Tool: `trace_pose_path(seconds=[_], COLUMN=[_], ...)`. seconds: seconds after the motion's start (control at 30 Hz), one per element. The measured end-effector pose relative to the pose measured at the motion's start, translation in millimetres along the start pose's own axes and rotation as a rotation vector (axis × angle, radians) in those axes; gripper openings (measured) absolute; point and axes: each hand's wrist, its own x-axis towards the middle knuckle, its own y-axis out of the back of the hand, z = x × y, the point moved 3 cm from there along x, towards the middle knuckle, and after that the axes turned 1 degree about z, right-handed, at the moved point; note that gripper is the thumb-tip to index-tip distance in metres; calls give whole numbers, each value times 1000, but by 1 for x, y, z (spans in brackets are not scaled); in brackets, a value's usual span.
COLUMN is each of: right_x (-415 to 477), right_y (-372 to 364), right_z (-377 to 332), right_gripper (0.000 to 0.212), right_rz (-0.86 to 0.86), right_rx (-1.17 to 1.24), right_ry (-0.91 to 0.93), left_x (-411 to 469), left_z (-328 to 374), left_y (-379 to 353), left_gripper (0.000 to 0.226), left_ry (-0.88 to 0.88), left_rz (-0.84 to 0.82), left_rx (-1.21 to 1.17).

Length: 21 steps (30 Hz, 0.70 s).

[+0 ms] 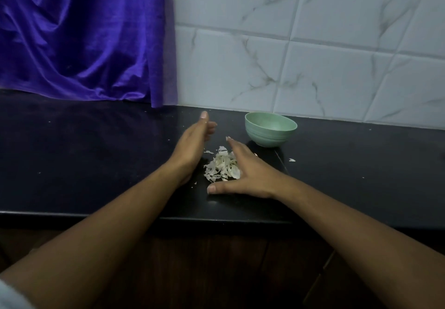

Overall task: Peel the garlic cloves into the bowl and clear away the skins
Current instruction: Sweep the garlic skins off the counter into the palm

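Note:
A heap of pale garlic skins (222,167) lies on the black counter (96,164) between my two hands. My left hand (192,147) stands on its edge just left of the heap, fingers straight, palm facing the skins. My right hand (243,171) lies against the heap's right side with fingers straight and the thumb stretched along the near side. A light green bowl (271,129) stands behind and to the right of the heap, near the wall. From this angle the bowl's contents are hidden.
One stray skin flake (291,160) lies right of the bowl, and small crumbs dot the counter. A purple cloth (84,36) hangs over the counter's back left. White marbled tiles (313,43) form the back wall. The counter's front edge (216,218) runs just below my wrists.

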Motion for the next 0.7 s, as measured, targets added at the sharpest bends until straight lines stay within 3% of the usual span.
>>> trace_pose_path(seconds=[0.17, 0.43, 0.63, 0.7], right_x=[29, 62, 57, 56], right_y=[-9, -15, -12, -10], right_z=[-4, 2, -4, -5], right_gripper=[122, 42, 19, 22], right_rz=[25, 151, 202, 219], right_rx=[3, -220, -267, -282], right_ry=[87, 248, 315, 302], left_x=[5, 3, 0, -1], left_z=[-5, -3, -2, -2], left_y=[16, 15, 11, 10], left_gripper=[58, 49, 50, 50], left_ry=[75, 58, 65, 66], left_rz=[180, 225, 157, 147], left_rx=[-10, -11, -16, -13])
